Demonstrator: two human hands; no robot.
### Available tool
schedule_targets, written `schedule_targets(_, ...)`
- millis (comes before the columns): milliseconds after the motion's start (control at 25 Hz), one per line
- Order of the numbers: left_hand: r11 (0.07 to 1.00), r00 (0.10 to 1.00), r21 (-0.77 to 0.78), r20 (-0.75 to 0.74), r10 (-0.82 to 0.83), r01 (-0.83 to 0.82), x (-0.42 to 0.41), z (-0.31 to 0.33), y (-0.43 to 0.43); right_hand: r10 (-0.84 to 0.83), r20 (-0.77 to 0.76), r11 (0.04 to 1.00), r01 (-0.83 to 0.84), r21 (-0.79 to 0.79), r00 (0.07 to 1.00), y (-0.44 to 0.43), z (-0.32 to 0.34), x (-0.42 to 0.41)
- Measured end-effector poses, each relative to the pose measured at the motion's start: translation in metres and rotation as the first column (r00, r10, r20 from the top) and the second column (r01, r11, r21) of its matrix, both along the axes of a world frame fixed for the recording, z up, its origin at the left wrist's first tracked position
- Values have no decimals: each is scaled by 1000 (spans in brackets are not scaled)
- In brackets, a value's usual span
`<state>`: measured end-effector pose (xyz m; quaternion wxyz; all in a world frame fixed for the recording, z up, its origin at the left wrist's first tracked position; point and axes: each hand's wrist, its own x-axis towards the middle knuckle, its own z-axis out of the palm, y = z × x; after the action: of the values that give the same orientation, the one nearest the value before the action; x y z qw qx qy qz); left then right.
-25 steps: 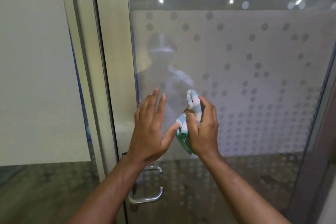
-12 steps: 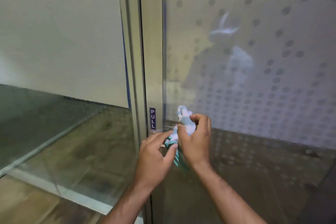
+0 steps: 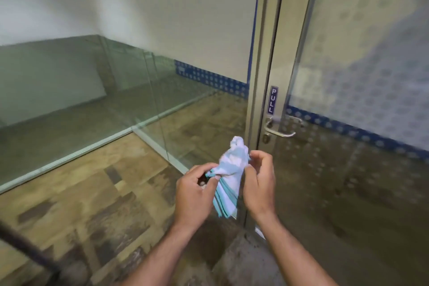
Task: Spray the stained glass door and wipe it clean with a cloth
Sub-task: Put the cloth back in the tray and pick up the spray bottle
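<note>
A bunched cloth [image 3: 228, 175] is being pinched by the left hand [image 3: 193, 193] and right hand [image 3: 260, 183] — away from the glass door [image 3: 348, 123].

Seen in the lower middle of the frame: bare left hand [image 3: 192, 190] and bare right hand [image 3: 260, 183]. Below them, 2 forearms [image 3: 160, 260], uncovered from the wrists down to the bottom edge. Too blurred to make out nails, fine marks or other small detail.
</note>
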<state>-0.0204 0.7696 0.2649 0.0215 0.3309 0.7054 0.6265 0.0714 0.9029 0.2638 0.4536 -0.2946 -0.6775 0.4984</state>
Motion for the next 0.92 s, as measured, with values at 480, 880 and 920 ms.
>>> schedule_targets(480,928,882,-60,295,368,-368,-38,-47,-288,721,217,690,-657,-302,658,-198,-65,-91)
schedule_targets(880,711,629,-246,338,700,-659,-39,-103,-558,791,391,590,-758,-279,471,-457,-106,-143)
schedule_targets(920,684,601,-275,332,727,-676,-38,-109,-582,796,407,579,-760,-295,448,-482,-113,-144)
